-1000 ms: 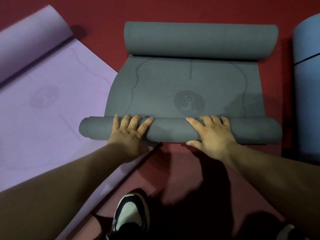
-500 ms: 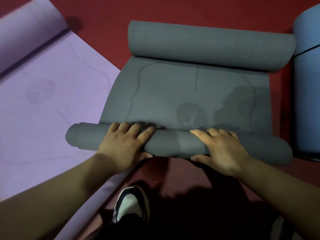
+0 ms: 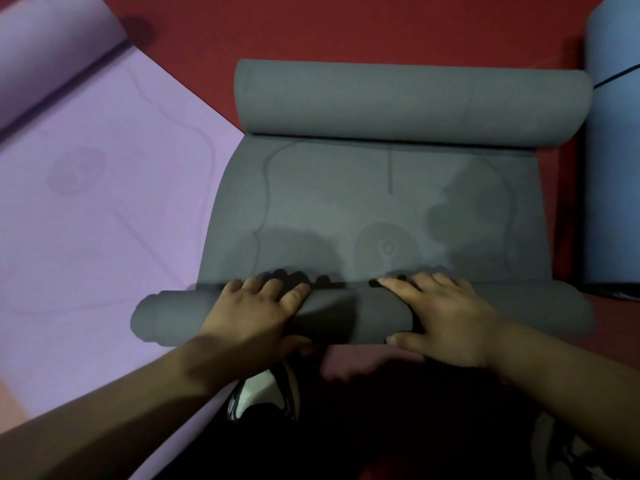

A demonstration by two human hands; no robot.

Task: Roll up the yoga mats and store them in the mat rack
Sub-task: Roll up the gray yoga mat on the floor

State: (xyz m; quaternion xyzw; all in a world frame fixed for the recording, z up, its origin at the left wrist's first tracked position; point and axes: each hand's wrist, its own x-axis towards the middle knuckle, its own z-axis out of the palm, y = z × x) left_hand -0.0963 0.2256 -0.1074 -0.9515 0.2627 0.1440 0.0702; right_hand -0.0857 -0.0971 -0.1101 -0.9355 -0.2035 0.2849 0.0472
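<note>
A grey yoga mat [image 3: 346, 202] lies on the red floor, rolled at both ends. The far roll [image 3: 398, 102] is thick. The near roll [image 3: 363, 317] is thinner and lies across in front of me. My left hand [image 3: 249, 313] rests on the near roll left of its middle, fingers laid over the top, thumb on the near side. My right hand [image 3: 446, 313] presses on it right of the middle, fingers stretched forward over the top. A round figure print [image 3: 384, 247] shows just beyond my hands. No mat rack is in view.
A purple mat [image 3: 104, 220] lies spread at the left, its far end rolled [image 3: 52, 46]; the grey roll's left end overlaps it. A blue mat [image 3: 613, 168] lies at the right edge. My white and black shoe [image 3: 263, 393] is just behind the near roll.
Both hands have stayed on the near roll and pushed it forward along the grey mat. The flat stretch between the two rolls has become shorter. The view has shifted closer.
</note>
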